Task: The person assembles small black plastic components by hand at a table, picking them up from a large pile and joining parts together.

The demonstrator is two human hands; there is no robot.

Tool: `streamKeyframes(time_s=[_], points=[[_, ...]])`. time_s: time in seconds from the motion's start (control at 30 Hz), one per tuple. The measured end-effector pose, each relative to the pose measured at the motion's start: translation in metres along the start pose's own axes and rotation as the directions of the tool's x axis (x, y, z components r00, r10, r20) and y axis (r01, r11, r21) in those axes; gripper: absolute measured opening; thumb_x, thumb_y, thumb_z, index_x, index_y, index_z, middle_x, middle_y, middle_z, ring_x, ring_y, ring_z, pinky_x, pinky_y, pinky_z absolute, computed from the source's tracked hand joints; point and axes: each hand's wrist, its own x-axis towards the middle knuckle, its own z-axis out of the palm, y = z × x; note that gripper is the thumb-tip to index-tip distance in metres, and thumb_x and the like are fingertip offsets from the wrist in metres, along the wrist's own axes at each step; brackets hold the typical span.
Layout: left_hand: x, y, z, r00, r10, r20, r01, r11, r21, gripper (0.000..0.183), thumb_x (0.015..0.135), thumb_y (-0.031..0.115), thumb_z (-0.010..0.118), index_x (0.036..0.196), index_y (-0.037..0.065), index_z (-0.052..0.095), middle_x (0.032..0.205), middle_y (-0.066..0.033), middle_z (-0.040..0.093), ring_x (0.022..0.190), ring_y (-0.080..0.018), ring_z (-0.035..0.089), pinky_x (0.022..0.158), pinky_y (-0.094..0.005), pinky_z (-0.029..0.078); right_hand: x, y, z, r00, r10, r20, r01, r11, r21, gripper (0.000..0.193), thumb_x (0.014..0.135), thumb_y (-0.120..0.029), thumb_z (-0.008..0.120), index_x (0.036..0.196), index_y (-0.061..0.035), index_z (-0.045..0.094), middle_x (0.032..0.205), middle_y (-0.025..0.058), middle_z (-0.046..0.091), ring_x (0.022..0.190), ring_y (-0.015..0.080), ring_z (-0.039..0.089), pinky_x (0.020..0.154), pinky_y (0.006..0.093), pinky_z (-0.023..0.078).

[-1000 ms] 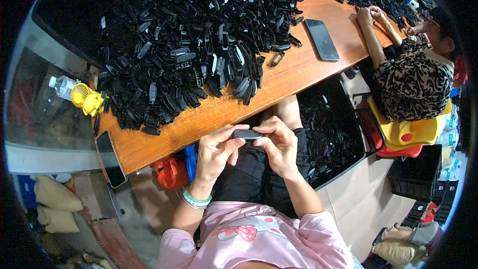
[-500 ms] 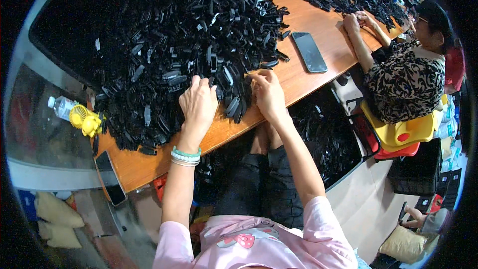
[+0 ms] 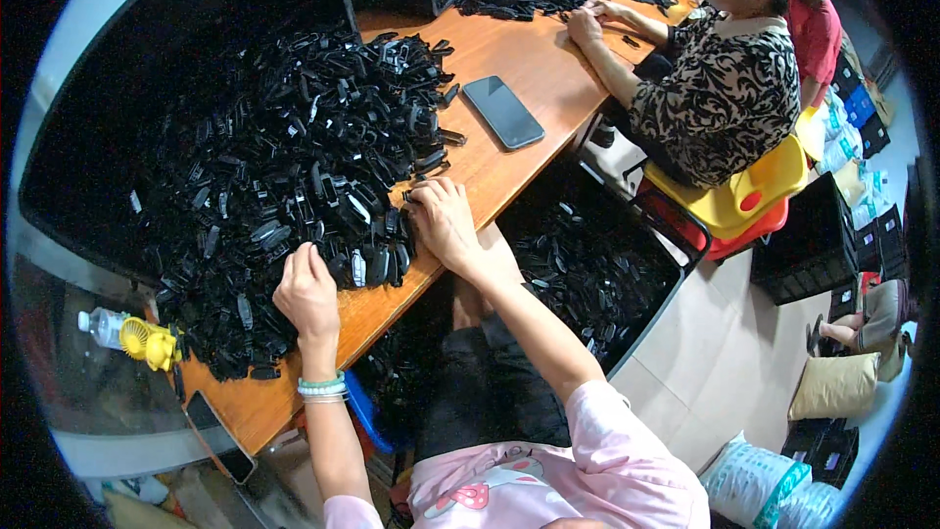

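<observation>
A large heap of small black plastic pieces (image 3: pixel 284 152) covers much of the wooden table (image 3: pixel 480 181) in front of me. My left hand (image 3: pixel 308 294) is closed at the near side of the heap, thumb and fingers pinched together. What it holds, if anything, is hidden. Bent over the heap's right edge, my right hand (image 3: pixel 446 225) has its fingers curled, with a dark plastic piece at the tips. Several elongated pieces lie between my two hands.
A phone (image 3: pixel 503 113) lies right of the heap; another phone (image 3: pixel 220 436) is at the near left corner beside a yellow fan (image 3: pixel 150 343) and bottle (image 3: pixel 101 326). Below the table is a black bin (image 3: pixel 578 284) of similar pieces. A co-worker (image 3: pixel 720 88) sits at the right.
My view has turned right, so the table and heap appear lower and further left. My left hand has drawn back slightly toward the table's near edge; my right stays by the heap's right edge.
</observation>
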Motion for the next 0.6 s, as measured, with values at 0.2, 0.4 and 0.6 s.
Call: streamKeyframes(time_s=[0.2,0.4,0.6], points=[[-0.016,0.016,-0.021,0.755,-0.516,0.404,0.625,0.379,-0.682,0.026,0.094,0.013,0.05,0.112,-0.005,0.055,0.061,-0.0083,0.059,0.038,-0.0084,0.046,0.034,-0.0202,0.034,-0.008,-0.007,-0.014,0.942,0.279,-0.189,-0.231,0.943,0.24,0.024,0.08,0.004,0.056,0.104,-0.0017,0.056,0.099,0.0156,0.059,0.093,0.033,0.055,0.08,0.0385,0.044],[-0.032,0.022,-0.025,0.679,-0.53,0.508,0.537,-0.113,-0.836,0.028,0.096,0.023,0.047,0.112,0.0,0.054,0.08,-0.0187,0.066,0.05,-0.0145,0.06,0.05,-0.0213,0.047,-0.019,-0.036,-0.015,0.955,0.297,-0.006,-0.246,0.802,0.544,0.03,0.085,0.003,0.05,0.114,-0.0025,0.055,0.088,0.018,0.058,0.079,0.0308,0.057,0.073,0.0337,0.046],[-0.028,0.04,-0.042,0.759,-0.365,0.54,0.585,0.017,-0.811,0.036,0.089,0.009,0.057,0.123,0.003,0.047,0.093,-0.0132,0.064,0.065,-0.0131,0.06,0.052,-0.0206,0.047,-0.049,-0.077,-0.027,0.934,0.297,0.198,-0.34,0.574,0.745,0.036,0.088,-0.009,0.054,0.123,-0.0005,0.051,0.094,0.0109,0.057,0.083,0.0193,0.055,0.077,0.0283,0.044]])
